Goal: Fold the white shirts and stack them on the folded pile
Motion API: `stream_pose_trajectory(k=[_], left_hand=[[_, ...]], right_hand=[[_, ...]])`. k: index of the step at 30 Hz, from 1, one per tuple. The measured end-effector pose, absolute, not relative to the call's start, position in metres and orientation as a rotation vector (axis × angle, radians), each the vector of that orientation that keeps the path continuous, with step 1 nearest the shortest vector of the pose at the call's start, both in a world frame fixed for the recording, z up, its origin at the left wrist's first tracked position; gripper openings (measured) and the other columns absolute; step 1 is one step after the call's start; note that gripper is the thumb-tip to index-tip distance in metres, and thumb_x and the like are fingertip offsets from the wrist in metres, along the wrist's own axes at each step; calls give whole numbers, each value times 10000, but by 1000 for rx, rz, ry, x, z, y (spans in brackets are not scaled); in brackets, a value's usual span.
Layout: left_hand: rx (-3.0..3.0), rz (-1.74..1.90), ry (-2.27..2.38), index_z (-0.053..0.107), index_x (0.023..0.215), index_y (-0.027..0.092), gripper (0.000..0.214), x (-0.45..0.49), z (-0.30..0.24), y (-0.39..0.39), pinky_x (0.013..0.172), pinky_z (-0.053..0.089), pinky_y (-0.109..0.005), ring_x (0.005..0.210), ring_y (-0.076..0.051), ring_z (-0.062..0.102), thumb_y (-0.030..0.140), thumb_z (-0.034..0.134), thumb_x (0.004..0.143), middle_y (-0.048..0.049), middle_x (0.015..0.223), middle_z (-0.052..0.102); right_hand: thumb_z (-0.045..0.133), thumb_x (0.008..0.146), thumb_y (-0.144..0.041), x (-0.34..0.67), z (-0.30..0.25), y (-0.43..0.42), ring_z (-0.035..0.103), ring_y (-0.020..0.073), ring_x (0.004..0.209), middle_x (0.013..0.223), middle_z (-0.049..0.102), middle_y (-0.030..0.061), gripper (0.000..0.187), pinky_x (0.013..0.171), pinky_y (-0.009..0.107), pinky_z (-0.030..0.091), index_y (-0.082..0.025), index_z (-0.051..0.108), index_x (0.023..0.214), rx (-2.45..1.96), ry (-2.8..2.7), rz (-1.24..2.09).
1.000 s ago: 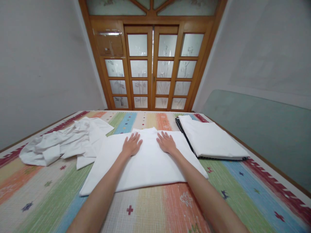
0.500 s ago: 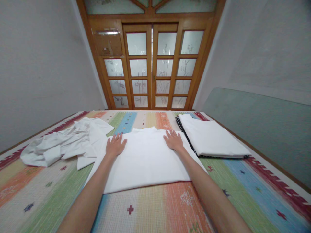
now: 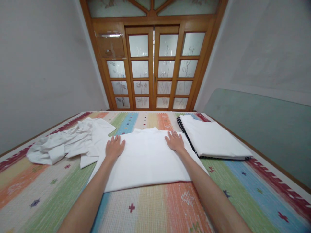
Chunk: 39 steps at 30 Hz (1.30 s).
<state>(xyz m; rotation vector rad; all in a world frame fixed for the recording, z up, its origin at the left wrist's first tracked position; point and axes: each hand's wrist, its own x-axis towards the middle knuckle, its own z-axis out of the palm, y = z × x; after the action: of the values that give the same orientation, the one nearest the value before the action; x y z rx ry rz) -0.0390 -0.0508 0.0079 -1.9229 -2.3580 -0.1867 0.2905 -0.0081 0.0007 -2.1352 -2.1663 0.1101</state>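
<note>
Both hands — left hand (image 3: 114, 147), right hand (image 3: 175, 142) — press flat, fingers spread and released, on the folded white cloth (image 3: 145, 158).

A wooden double door (image 3: 153, 64) with frosted, plant-etched panes fills the far end, with an arched transom (image 3: 152, 6) above it. Plain grey walls (image 3: 41, 64) stand on either side, and a pale green panel (image 3: 257, 129) lines the right one. A striped, many-coloured cover (image 3: 155, 207) spreads below in soft, even light.
</note>
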Motion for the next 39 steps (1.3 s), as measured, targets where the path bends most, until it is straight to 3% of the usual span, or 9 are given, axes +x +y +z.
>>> stream_pose_trajectory(k=[12, 24, 32, 35, 39], left_hand=[[-2015, -99, -2145, 422, 1443, 38, 584, -47, 2, -85, 1131, 299, -499, 1417, -364, 327, 368, 289, 980, -160, 1527, 393], [-2207, -341, -1828, 519, 1391, 122, 566, -81, -27, -161, 1132, 329, -495, 1403, -298, 383, 431, 324, 958, -135, 1456, 499], [-2269, -593, -1855, 564, 1318, 133, 595, -101, -24, -206, 1114, 386, -439, 1359, -279, 452, 498, 339, 907, -130, 1453, 509], [-2121, -814, -2108, 600, 1230, 158, 584, -106, -8, -219, 1042, 462, -426, 1223, -300, 581, 539, 404, 833, -137, 1349, 604], [-1947, -999, -2494, 611, 1115, 195, 576, -112, 15, -234, 796, 565, -397, 817, -273, 705, 592, 506, 711, -80, 950, 742]], right_hand=[[196, 1013, -429, 297, -7, -27, 195, 294, 1474, 1601, 223, 136, 607, 1171, 488, 143, -131, 285, 1534, -1994, -2313, -34], [288, 1014, -409, 330, -21, -109, 298, 306, 1440, 1550, 348, 129, 544, 1155, 517, 241, -162, 415, 1481, -1570, -2476, -210], [301, 1013, -447, 364, -27, -165, 219, 248, 1473, 1582, 286, 108, 561, 1188, 465, 234, -171, 393, 1492, -1435, -2462, -50], [327, 998, -478, 377, -27, -177, 220, 244, 1473, 1591, 259, 125, 585, 1190, 456, 240, -157, 410, 1480, -1502, -2384, 17], [387, 957, -489, 395, -24, -182, 282, 282, 1450, 1573, 300, 156, 590, 1168, 493, 275, -142, 477, 1424, -1594, -2296, 65]])
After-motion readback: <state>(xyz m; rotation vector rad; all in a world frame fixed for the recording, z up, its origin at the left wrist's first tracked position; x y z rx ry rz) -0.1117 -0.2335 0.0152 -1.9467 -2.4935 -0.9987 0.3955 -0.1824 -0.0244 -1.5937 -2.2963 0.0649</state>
